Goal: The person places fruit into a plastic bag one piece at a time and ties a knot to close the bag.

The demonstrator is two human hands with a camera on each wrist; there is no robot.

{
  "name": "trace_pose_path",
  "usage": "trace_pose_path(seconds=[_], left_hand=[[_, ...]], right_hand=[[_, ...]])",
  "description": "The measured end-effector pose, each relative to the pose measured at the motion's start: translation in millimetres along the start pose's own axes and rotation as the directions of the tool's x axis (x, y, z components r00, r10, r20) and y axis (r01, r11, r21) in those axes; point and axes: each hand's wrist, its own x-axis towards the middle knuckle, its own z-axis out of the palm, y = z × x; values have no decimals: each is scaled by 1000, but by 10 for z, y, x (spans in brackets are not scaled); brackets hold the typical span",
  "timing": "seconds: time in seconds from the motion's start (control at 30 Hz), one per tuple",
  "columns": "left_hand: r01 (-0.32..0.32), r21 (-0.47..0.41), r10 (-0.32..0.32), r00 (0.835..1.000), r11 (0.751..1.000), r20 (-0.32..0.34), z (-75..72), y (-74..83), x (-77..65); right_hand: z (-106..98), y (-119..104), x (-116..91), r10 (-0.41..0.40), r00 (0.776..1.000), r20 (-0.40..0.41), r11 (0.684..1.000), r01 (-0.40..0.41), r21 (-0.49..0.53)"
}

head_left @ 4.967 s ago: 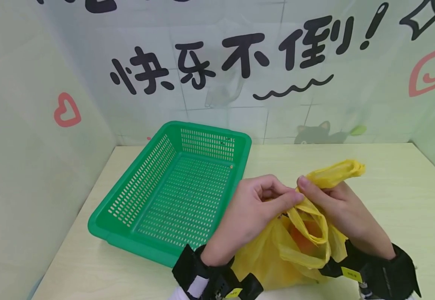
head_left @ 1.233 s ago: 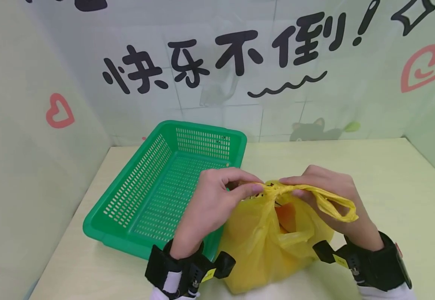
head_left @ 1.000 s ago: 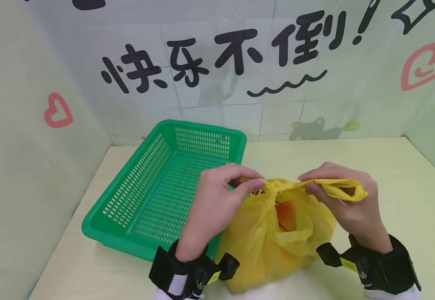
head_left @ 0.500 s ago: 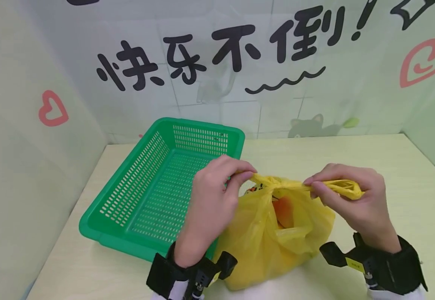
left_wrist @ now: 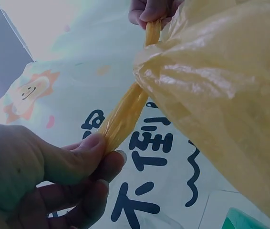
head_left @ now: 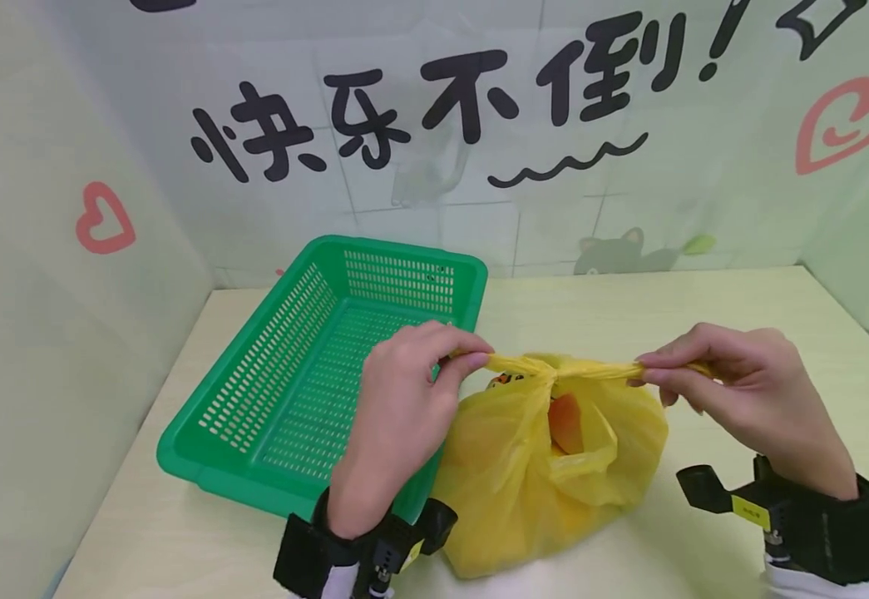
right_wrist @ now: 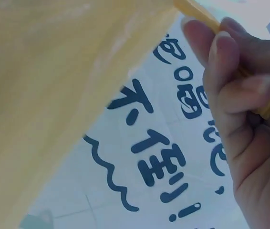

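A yellow plastic bag (head_left: pixel 509 482) sits on the table with its two handles crossed in a knot (head_left: pixel 550 372) at the top. My left hand (head_left: pixel 407 399) pinches one handle between thumb and fingers, left of the knot. On the other side, my right hand (head_left: pixel 741 383) pinches the other handle, its end tucked within the curled fingers in the right wrist view. Both handles are stretched nearly level between the hands. Through a gap below the knot shows an orange item (head_left: pixel 566 423); the rest of the contents is hidden by the bag.
A green plastic basket (head_left: pixel 187 456) with slotted sides stands left of the bag, close against it. The pale wooden table (head_left: pixel 703 308) ends at a back wall hung with a printed sheet (head_left: pixel 464 233).
Earlier my hands were close together over the gathered bag top. Since then they have drawn apart, the right hand further right, and the handles have pulled taut with the knot tighter.
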Motion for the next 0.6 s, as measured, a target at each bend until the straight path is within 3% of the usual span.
trace_pose_path(seconds=[0.07,0.17,0.3,0.47,0.6], left_hand=[[-6,19,6,1000,1000,-3,-10,-9,-2],[2,43,-1,1000,999,-4,-20,-34,1],[50,86,-50,999,995,9,-29,-60,8],[110,108,-114,993,988,24,-46,-68,30],[157,110,-163,986,981,46,-58,-79,11]], right_hand=[[-51,3,-11,11,999,38,999,-10,-38],[-124,-6,-19,70,991,117,983,-48,-176],[-204,-29,-35,165,969,184,917,-82,-391],[-258,-25,-81,261,949,178,871,-152,-467],[-297,-12,-123,321,926,199,858,-195,-476]])
